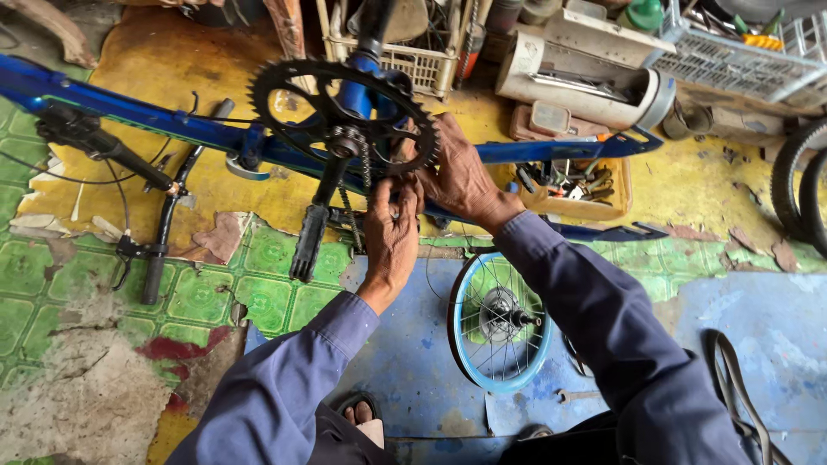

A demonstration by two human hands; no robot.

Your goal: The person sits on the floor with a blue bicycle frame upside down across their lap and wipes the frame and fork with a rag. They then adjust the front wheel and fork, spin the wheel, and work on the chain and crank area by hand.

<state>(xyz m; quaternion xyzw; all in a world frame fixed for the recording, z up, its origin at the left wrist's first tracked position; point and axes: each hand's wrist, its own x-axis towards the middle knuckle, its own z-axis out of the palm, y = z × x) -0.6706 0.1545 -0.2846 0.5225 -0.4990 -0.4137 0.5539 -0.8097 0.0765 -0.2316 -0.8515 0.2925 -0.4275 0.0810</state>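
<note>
A blue bicycle frame lies upside down across the floor, its black chainring and crank arm with pedal facing me. My left hand pinches the bicycle chain just below the chainring. My right hand rests on the chainring's right edge, fingers on the teeth and chain. Both arms wear blue sleeves.
A small wheel with a blue rim lies on the floor under my right forearm, a wrench beside it. A box of tools sits at right, crates behind, tyres at far right. The handlebar lies at left.
</note>
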